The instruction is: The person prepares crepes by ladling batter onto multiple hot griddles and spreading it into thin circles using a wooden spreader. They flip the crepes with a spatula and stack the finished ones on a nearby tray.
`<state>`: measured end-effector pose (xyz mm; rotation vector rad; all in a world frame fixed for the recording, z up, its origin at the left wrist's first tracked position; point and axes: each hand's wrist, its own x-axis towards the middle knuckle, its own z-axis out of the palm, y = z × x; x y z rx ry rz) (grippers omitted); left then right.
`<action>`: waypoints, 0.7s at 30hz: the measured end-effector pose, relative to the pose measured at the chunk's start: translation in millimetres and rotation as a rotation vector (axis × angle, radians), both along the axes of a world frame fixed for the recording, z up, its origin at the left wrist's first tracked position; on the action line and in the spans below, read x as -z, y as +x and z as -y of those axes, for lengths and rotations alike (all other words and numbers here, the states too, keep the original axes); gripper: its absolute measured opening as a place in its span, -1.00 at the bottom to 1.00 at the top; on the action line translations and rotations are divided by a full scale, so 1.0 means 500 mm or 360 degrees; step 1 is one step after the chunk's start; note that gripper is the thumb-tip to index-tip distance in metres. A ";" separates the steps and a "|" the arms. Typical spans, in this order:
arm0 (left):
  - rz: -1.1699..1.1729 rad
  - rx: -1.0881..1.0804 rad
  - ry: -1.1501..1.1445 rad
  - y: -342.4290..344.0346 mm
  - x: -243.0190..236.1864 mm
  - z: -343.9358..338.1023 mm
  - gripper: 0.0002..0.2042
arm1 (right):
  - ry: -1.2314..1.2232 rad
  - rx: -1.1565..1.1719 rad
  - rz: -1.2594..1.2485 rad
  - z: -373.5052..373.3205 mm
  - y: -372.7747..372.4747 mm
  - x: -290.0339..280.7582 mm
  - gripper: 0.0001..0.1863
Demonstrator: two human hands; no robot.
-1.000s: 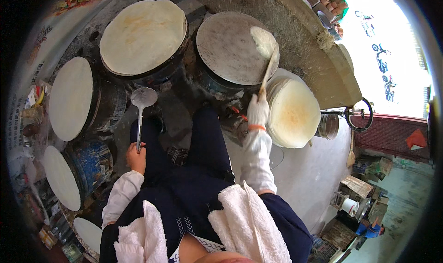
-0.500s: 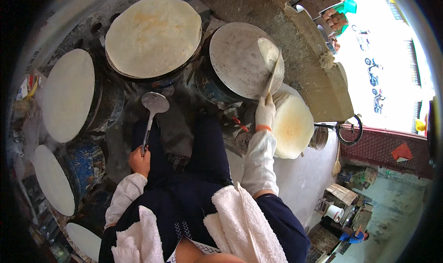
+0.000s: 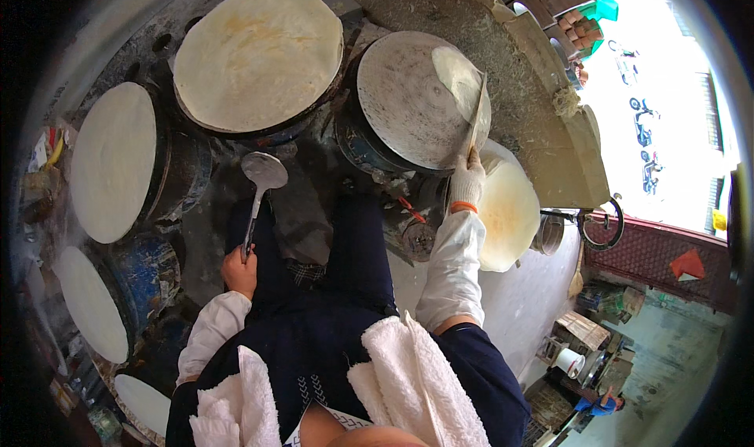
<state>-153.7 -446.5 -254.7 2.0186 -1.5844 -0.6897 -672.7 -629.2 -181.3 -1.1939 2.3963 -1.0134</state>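
Our left hand [image 3: 239, 271]: closed round a ladle [image 3: 265, 171], bowl pointing away from us. Our gloved right hand [image 3: 468, 183], just beside stacked pale flatbreads [image 3: 509, 215]: grasping a thin spatula [image 3: 479, 116] across a round griddle's [image 3: 397, 94] right side, along a pale dough patch [image 3: 455, 76].

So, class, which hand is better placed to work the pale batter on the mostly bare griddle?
Probably the right hand: it holds a long flat tool beside the batter. The left hand holds a ladle, away from that griddle.

Pale batter [image 3: 457, 76] on grey griddle [image 3: 399, 98]
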 end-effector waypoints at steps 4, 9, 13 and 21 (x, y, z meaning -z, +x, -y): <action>0.0072 0.0002 -0.0015 0.000 -0.003 0.001 -0.84 | 0.0307 -0.0209 -0.0218 0.076 0.016 -0.030 -0.47; 0.0079 -0.0030 0.0163 -0.015 -0.009 0.009 -0.86 | 0.0186 -0.0275 -0.0008 0.177 0.118 -0.019 -0.52; 0.0077 -0.0046 0.0161 -0.021 -0.013 0.005 -0.86 | 0.0241 -0.0484 0.0073 0.148 0.135 -0.058 -0.49; 0.0019 -0.0123 0.0198 -0.031 -0.028 0.006 -0.85 | 0.0219 -0.0357 0.0166 0.139 -0.098 -0.033 -0.52</action>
